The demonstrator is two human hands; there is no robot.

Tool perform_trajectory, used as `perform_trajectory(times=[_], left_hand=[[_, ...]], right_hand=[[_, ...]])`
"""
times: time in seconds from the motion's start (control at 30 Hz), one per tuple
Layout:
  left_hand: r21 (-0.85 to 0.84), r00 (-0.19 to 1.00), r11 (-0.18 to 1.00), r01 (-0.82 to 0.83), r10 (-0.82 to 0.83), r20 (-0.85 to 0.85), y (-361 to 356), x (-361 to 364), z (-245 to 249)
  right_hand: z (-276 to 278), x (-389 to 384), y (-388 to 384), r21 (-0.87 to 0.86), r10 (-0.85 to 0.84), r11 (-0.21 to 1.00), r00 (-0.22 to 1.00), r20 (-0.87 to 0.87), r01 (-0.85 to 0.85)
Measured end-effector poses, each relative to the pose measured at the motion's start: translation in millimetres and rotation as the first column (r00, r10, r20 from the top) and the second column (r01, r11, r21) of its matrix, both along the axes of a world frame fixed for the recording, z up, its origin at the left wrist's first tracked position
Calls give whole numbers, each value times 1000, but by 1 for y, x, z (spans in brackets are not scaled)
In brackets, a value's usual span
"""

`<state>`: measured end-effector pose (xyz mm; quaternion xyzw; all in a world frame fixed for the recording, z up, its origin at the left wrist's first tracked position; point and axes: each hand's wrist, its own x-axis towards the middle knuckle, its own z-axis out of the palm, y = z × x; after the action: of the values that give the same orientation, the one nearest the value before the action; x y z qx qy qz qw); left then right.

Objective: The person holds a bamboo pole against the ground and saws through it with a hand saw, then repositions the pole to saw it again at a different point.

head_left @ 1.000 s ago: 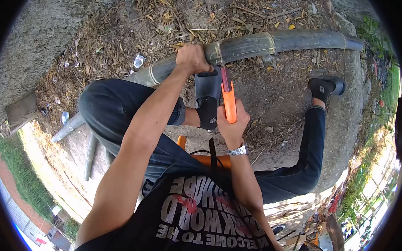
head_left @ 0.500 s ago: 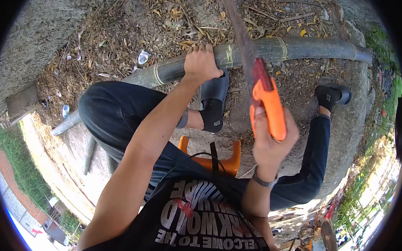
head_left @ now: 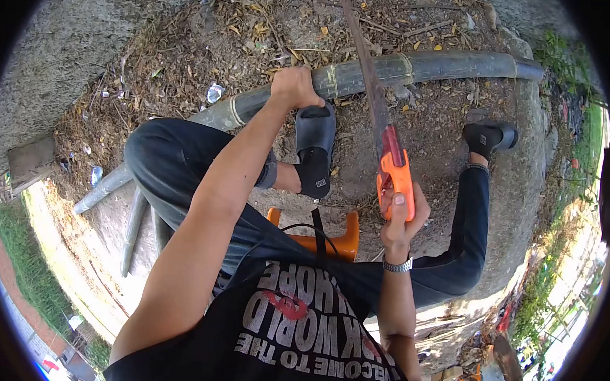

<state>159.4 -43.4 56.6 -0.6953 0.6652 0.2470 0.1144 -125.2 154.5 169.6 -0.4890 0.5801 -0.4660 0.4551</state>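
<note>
A long dark green bamboo pole (head_left: 457, 67) lies across the ground ahead of me. My left hand (head_left: 294, 87) is wrapped over it, knuckles on top, just beyond the sandal (head_left: 315, 130) on my left foot. In my right hand (head_left: 405, 217) is a handsaw (head_left: 396, 170) with an orange and dark red handle, the thumb lying along the grip. Its long, rusty-brown blade (head_left: 369, 75) points away from me and overlaps the pole to the right of my left hand. A pale scraped patch shows on the pole between that hand and the blade.
An orange plastic stool (head_left: 347, 244) stands under me. More pole lengths (head_left: 133, 235) lie to the left. Dry leaves and litter cover the dirt, with a concrete wall (head_left: 75, 28) at upper left. My right foot (head_left: 487, 138) rests at the right, this side of the pole.
My right hand has drawn the saw back towards my body, and the saw handle is turned a little. My left hand keeps its hold on the pole; the whole view has shifted slightly.
</note>
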Motion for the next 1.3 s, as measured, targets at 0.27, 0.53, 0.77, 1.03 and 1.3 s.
perform_trajectory(times=[0.27,0.53,0.77,1.03,1.3], left_hand=[[385,868,920,71,133,-478,-37,53,-44],[-25,998,1000,5,-6,-68,34,7,21],[-323,992,939,-115,93,-85,91,-6,5],[-282,992,959,-36,1,-124,106,25,12],[-104,996,994,20,-28,-79,109,46,40]], right_hand=[[-20,16,61,128,-64,991,991,117,49],[2,-5,102,88,-156,985,984,80,149],[4,-10,112,5,-152,988,981,119,152],[9,-4,119,-63,-29,997,969,245,45],[25,-5,132,-86,-21,995,962,274,47]])
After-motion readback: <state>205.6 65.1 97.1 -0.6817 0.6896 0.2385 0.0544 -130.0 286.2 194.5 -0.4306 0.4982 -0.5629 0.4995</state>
